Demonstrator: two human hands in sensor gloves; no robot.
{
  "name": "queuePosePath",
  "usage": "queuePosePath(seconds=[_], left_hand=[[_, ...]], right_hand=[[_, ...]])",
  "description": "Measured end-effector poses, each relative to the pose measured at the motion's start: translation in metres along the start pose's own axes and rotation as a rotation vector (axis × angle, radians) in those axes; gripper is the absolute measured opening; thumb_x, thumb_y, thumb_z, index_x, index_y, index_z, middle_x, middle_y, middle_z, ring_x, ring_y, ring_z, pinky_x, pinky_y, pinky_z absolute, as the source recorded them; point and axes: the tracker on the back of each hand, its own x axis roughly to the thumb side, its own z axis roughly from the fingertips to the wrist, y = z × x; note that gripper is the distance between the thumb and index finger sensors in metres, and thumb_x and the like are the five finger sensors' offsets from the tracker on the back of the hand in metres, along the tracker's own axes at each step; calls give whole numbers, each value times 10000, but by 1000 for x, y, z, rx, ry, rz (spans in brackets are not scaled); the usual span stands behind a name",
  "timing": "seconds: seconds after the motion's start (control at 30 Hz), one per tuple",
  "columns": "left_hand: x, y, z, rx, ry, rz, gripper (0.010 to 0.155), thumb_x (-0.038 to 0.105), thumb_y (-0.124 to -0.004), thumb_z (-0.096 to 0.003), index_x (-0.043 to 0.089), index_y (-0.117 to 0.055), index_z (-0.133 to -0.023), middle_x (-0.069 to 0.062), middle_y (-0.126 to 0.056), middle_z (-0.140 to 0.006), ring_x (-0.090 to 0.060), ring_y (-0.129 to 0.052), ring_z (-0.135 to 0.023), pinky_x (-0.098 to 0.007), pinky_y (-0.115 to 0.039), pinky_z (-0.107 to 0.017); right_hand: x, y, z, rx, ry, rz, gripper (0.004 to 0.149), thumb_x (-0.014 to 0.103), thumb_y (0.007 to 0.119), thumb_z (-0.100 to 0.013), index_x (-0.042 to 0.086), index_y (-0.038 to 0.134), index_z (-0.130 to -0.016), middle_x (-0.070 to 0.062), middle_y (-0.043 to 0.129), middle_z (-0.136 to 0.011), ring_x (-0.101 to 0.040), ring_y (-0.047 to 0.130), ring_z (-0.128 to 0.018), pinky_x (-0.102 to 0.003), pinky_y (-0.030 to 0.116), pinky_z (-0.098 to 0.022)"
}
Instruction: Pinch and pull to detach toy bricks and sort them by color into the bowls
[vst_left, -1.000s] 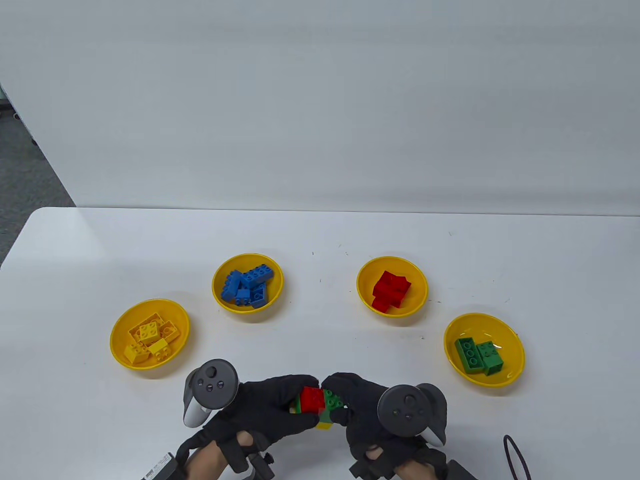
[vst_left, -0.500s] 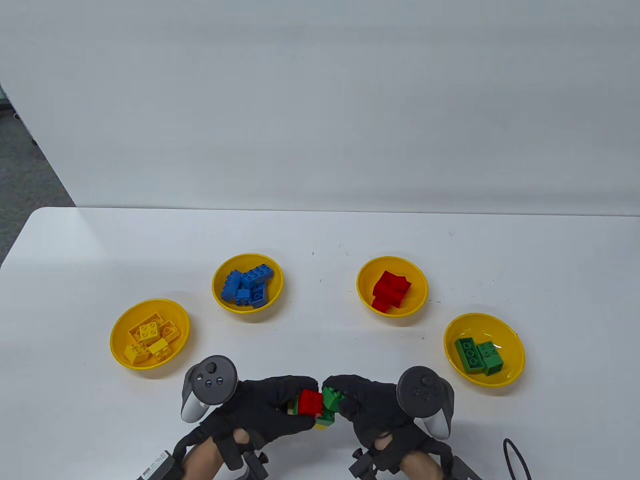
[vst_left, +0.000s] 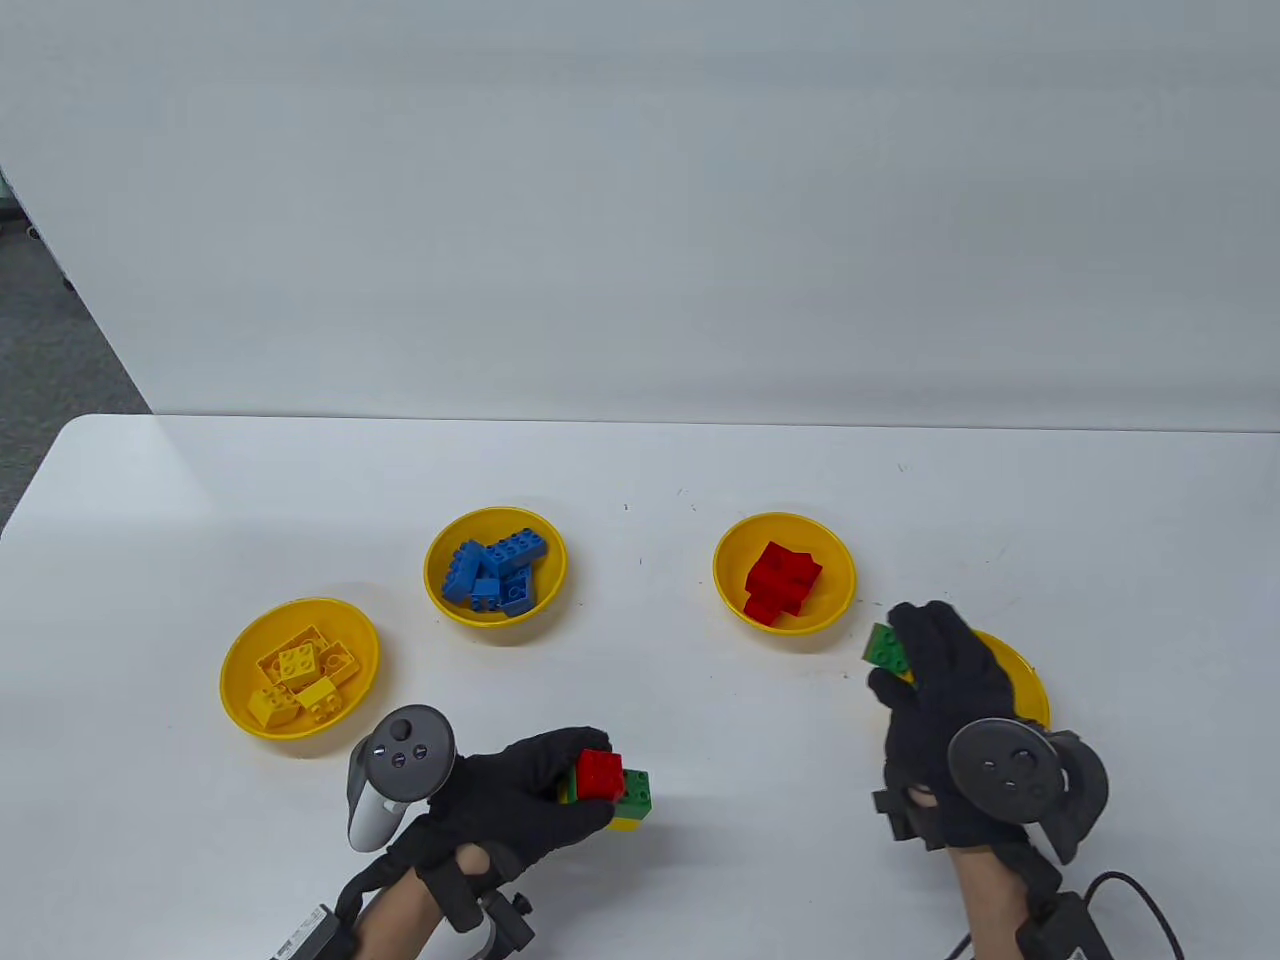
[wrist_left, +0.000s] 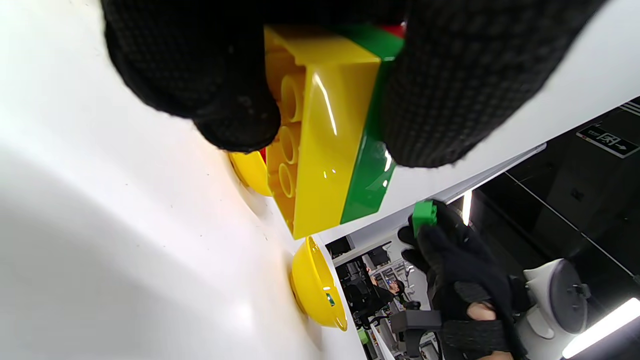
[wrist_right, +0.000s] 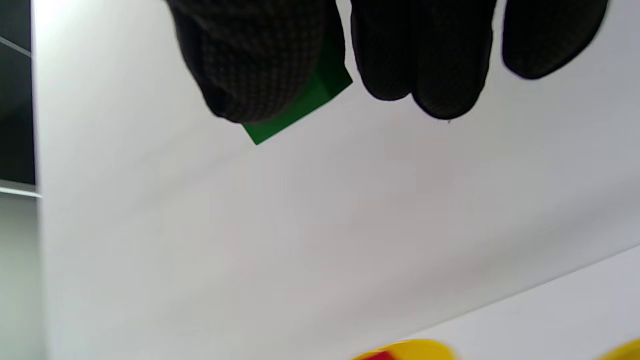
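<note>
A: What are the hands doing?

B: In the table view the left hand grips a stack of bricks near the table's front edge, a red brick on top. The right hand pinches a single green brick, held at the left rim of the rightmost yellow bowl.

A: Do the wrist views add anything?

B: The left wrist view shows the stack's underside: a yellow brick at the bottom with a green layer against it, clamped between thumb and fingers. The right wrist view shows the green brick's smooth side between thumb and fingers, above the white table.

A: And further out?

B: Three more yellow bowls: one with red bricks, one with blue bricks, one with yellow bricks. The right hand covers the rightmost bowl's contents.
</note>
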Motion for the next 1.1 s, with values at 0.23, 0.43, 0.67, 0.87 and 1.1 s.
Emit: queuePosePath(seconds=[0.23,0.43,0.67,0.87,1.1], left_hand=[[-2,-1,0,4,20,8,698,413,-1050,-396,170,-763,-984,-210,-886,-942,-434,-986,-703,-534,-881,-485],[-2,-1,1,11,29,16,712,418,-1063,-381,156,-772,-976,-225,-894,-930,-421,-1009,-700,-508,-918,-481],[-2,-1,0,8,26,4,696,346,-1065,-392,161,-756,-987,-224,-869,-956,-414,-1000,-725,-486,-921,-504],[1,-5,0,10,20,-17,689,353,-1068,-389,169,-768,-981,-218,-869,-952,-406,-995,-717,-486,-914,-503],[3,-17,-4,-9,31,-76,682,383,-1056,-393,154,-779,-972,-228,-886,-921,-401,-1007,-664,-487,-914,-465]], right_hand=[[-70,42,1,277,241,209,596,271,838,-375,190,746,-958,-310,600,-1025,-595,690,-872,-791,567,-556],[-83,44,-2,191,311,183,680,316,809,-400,246,582,-1037,-315,568,-1032,-591,682,-873,-783,568,-557],[-61,22,-4,51,233,39,634,313,776,-416,77,652,-992,-326,585,-1006,-590,707,-841,-776,592,-534],[4,12,-5,2,-35,-152,651,318,784,-412,57,635,-990,-315,612,-994,-572,745,-825,-756,629,-529],[98,29,25,249,-355,-441,668,375,824,-390,56,698,-963,-294,673,-981,-549,802,-803,-740,669,-523]])
